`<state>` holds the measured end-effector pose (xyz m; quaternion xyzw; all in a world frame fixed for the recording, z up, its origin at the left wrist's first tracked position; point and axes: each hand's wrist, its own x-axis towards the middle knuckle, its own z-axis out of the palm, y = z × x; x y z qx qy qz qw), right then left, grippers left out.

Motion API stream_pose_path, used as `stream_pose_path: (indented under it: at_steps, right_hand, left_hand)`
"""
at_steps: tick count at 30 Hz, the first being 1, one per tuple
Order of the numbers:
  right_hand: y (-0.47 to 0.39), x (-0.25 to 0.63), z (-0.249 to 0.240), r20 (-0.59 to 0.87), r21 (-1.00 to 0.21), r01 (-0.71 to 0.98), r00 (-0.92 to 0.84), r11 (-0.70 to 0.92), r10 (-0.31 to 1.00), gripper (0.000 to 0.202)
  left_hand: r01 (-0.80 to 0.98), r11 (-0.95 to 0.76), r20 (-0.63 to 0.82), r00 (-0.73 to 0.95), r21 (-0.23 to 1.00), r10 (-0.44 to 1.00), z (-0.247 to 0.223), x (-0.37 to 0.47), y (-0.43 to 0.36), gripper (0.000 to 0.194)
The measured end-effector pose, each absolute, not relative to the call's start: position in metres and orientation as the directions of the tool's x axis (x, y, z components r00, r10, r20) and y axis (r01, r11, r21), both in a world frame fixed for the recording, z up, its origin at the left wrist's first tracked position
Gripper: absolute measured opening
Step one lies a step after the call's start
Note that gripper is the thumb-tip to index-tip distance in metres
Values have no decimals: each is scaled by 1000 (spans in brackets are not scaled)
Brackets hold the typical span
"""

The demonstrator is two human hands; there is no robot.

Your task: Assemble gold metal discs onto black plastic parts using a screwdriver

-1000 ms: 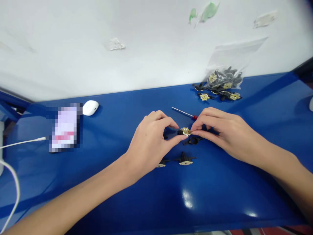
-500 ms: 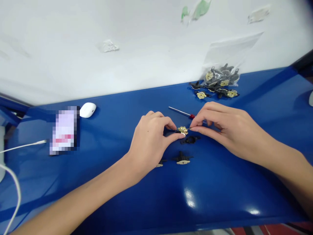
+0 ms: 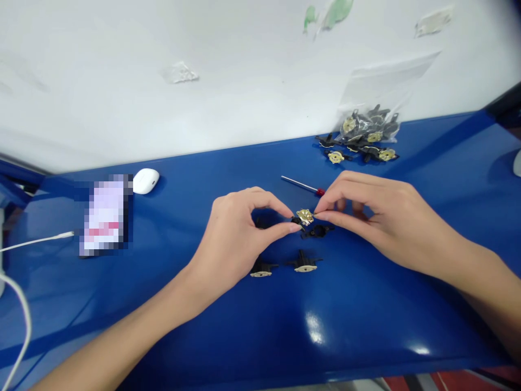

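Observation:
Between my two hands is a small black part with a gold, scalloped metal disc (image 3: 305,216). My left hand (image 3: 240,239) pinches its black left end between thumb and forefinger. At its right edge, the thumb and forefinger of my right hand (image 3: 374,212) close on a thin dark end. Just below lies a black ring-shaped piece (image 3: 319,231), flat on the table. Two similar black parts with pale discs, a right one (image 3: 305,266) and a left one (image 3: 261,270), sit nearer me. Another dark piece is partly hidden behind my left hand.
A screwdriver (image 3: 303,184) with a red handle lies behind my right fingers. At the back, a clear plastic bag (image 3: 372,117) holds several black-and-gold parts, with more loose before it (image 3: 336,157). A pixelated phone (image 3: 103,217) and a white case (image 3: 146,181) lie left on the blue table (image 3: 195,347).
My left hand has shifted left and its fingers have moved to the part's black end, uncovering more of the left pale-disc part. My right hand keeps its pinch.

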<state>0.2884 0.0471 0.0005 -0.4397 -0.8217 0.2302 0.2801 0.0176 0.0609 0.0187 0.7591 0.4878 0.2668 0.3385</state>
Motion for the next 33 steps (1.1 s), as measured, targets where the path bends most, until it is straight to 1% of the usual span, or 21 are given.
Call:
stream_pose_path:
  at_steps: [3, 5, 8, 12, 17, 23, 28, 31, 33]
  right_hand:
    - [38, 278, 4, 264, -698, 526, -442, 486, 857, 7]
    - [32, 272, 4, 296, -712, 497, -426, 495, 855, 5]
    - [26, 265, 2, 342, -715, 469, -413, 519, 844, 3]
    - [26, 260, -3, 383, -669, 461, -458, 583, 802, 2]
    - [27, 258, -5, 407, -622, 481, -475, 618, 780, 8]
    - [27, 255, -4, 432, -591, 494, -474, 638, 767, 8]
    - [26, 255, -2, 409, -563, 522, -498, 641, 765, 12]
    - [26, 256, -2, 415, -527, 533, -519, 662, 747, 15]
    - [26, 255, -2, 426, -512, 529, -528, 677, 735, 17]
  left_hand:
    - [413, -207, 59, 343, 887, 937, 20, 10, 50, 11]
    - [320, -155, 50, 316, 935, 948, 19, 7, 42, 12]
    - [222, -121, 45, 320, 968, 946, 15, 4, 34, 14]
    - [177, -113, 48, 335, 978, 941, 10, 3, 30, 12]
    - [164, -174, 118, 305, 971, 945, 6, 1, 30, 14]
    - [167, -223, 166, 300, 960, 939, 7, -1, 32, 15]
    - [240, -230, 147, 318, 943, 937, 11, 0, 31, 19]
    - [267, -272, 184, 314, 925, 932, 12, 0, 32, 20]
    - [319, -304, 206, 304, 898, 930, 12, 0, 32, 20]
